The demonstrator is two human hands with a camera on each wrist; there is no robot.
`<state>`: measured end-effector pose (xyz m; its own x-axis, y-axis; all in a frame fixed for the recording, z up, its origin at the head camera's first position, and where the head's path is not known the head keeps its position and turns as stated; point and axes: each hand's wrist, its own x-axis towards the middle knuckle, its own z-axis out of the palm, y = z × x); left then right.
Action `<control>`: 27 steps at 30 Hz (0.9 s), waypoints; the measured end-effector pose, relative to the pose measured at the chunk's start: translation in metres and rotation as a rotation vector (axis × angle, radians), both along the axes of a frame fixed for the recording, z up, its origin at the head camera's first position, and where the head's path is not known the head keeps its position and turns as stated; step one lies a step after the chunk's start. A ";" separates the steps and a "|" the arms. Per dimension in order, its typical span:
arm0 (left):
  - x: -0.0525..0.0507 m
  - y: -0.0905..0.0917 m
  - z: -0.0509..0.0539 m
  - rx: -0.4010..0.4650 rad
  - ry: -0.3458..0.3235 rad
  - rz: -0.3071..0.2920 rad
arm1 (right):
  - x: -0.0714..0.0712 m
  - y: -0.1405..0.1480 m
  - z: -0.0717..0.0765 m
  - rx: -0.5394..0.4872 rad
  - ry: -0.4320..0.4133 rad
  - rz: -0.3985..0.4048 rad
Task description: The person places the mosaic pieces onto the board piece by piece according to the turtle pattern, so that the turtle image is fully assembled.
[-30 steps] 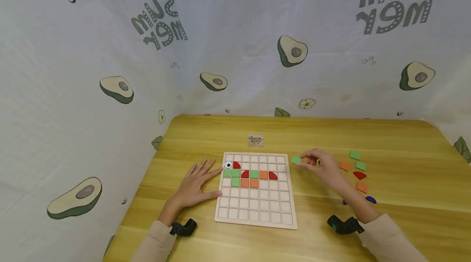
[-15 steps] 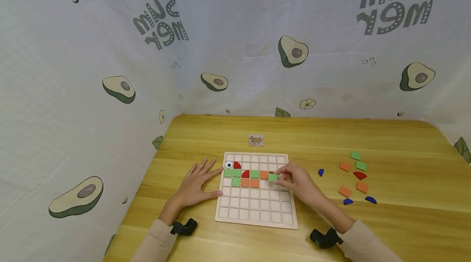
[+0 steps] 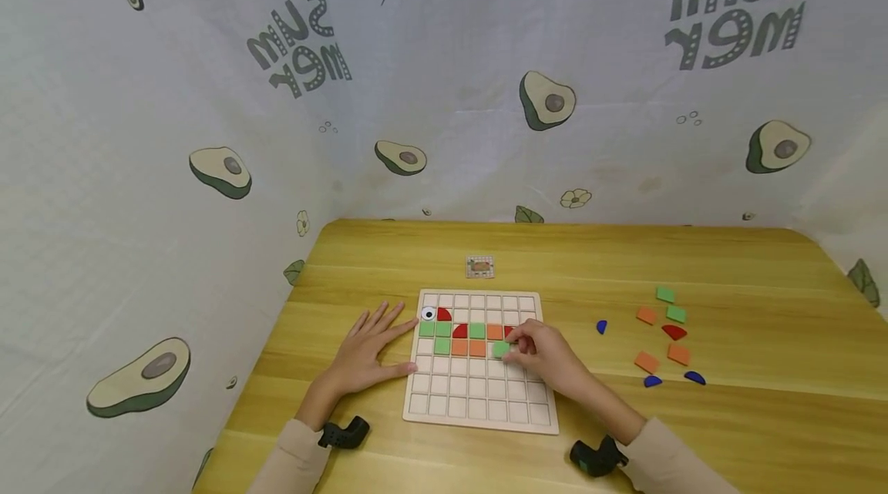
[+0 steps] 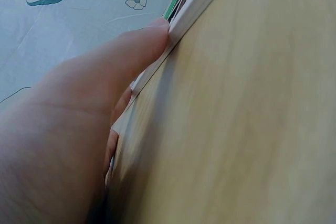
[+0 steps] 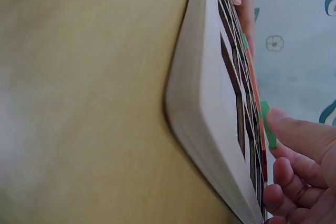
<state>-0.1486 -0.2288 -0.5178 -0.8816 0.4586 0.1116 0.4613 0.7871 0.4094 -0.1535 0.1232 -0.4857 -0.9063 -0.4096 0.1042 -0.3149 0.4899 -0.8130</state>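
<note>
A wooden grid board (image 3: 479,408) lies on the table, bearing an eye tile (image 3: 428,314) and several green, orange and red tiles in its upper rows. My right hand (image 3: 548,357) pinches a green square tile (image 3: 500,349) between thumb and fingers over the third row, right of two orange squares. In the right wrist view the same green tile (image 5: 269,125) stands tilted at the thumb tip. My left hand (image 3: 364,347) rests with spread fingers at the board's left edge; the left wrist view shows its thumb (image 4: 142,45) touching that edge.
Loose green, orange, red and blue pieces lie right of the board, among them a blue piece (image 3: 601,327) and a red one (image 3: 674,332). A small picture card (image 3: 479,267) lies behind the board. A patterned cloth (image 3: 444,93) hangs behind the table.
My right hand has moved left from beside the board to above its third row, carrying the green tile. My left hand has stayed at the board's edge.
</note>
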 end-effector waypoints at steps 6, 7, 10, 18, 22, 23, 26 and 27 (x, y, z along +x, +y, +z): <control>0.000 -0.001 -0.003 0.002 -0.002 0.000 | 0.001 -0.004 0.000 0.031 0.004 -0.025; 0.000 -0.002 -0.003 0.001 -0.003 0.001 | 0.001 -0.004 0.000 0.034 0.006 -0.026; 0.000 -0.003 -0.005 -0.004 -0.008 0.008 | 0.001 -0.006 0.001 0.037 0.011 -0.020; 0.001 -0.002 -0.004 -0.001 -0.020 0.014 | 0.002 -0.009 0.001 0.062 0.050 -0.013; 0.001 -0.002 -0.004 0.009 -0.010 0.009 | 0.002 -0.009 0.001 0.069 0.058 -0.023; 0.001 -0.002 -0.003 0.011 -0.004 0.007 | 0.002 -0.009 0.001 0.069 0.062 -0.023; 0.001 -0.002 -0.003 0.021 0.009 0.001 | 0.001 -0.009 0.000 0.067 0.069 -0.025; 0.001 -0.002 -0.003 0.021 0.008 0.001 | 0.001 -0.009 0.000 0.065 0.071 -0.026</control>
<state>-0.1481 -0.2303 -0.5206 -0.8810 0.4554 0.1282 0.4639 0.7787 0.4223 -0.1525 0.1139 -0.4853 -0.9079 -0.3941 0.1428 -0.3573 0.5495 -0.7552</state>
